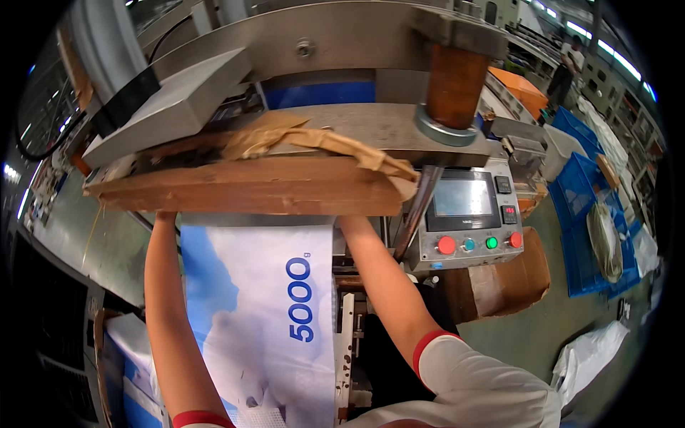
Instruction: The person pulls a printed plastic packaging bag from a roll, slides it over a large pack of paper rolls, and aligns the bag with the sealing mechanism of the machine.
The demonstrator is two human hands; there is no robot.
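A large flat bag (264, 285), white and blue with printed figures, lies between my forearms. Its far end passes beneath a long bar covered in brown material (250, 187) on a metal press-like machine (342, 128). My left forearm (168, 299) runs along the bag's left side, and the hand disappears under the bar. On the other side, my right forearm (385, 278) reaches in at the bag's right edge, with that hand also hidden below the bar. The fingers of both hands are out of sight, so their grip cannot be seen.
Right of the bar stands a control panel (467, 214) with a screen and coloured buttons. A cardboard box (510, 282) sits below it. Blue crates (574, 192) and a white sack (589, 360) are farther right. Another person (569, 64) stands in the far background.
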